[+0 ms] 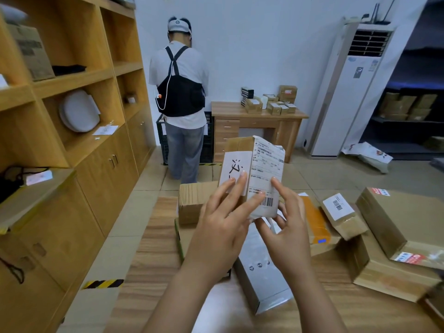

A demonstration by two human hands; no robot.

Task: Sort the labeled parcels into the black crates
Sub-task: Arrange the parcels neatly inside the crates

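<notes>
Brown cardboard labelled parcel [262,164] raised, likely label check: left hand [221,219] fingers flat, right hand [288,227] fingers gripping base. Next: black plastic crate [208,143], eleven o'clock.

Mailrm/office — parcels [394,224], crate [208,143], shelving [72,79]
</notes>
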